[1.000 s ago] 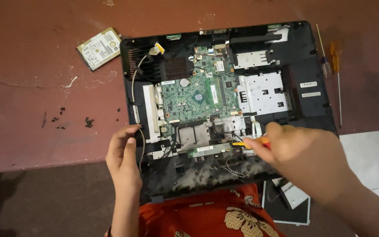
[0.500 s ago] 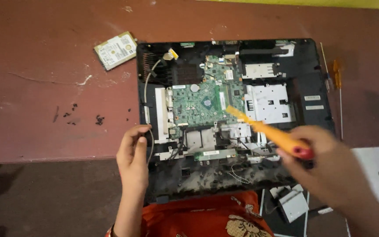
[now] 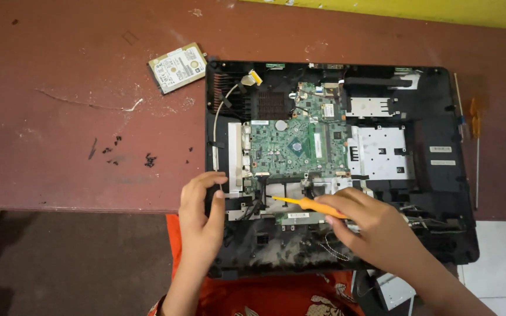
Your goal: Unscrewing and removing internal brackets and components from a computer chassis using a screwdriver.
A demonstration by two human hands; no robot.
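The right hand (image 3: 376, 228) has its grip closed round the orange screwdriver (image 3: 306, 203), whose long axis runs left from the grip to a tip just below the green circuit board (image 3: 291, 146), while the left hand (image 3: 201, 219) clasps the laptop base (image 3: 440, 193) edge, nearer that tip.

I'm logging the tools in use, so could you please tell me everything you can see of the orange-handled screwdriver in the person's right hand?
The screwdriver has an orange, plastic-looking handle and a thin shaft of similar yellow-orange tone. It lies nearly level, tip pointing left and slightly up. The right hand grips the handle's rear, hiding its end. The tip sits over the metal plate just below the green circuit board, inside the opened black laptop shell; whether it touches a screw cannot be told.
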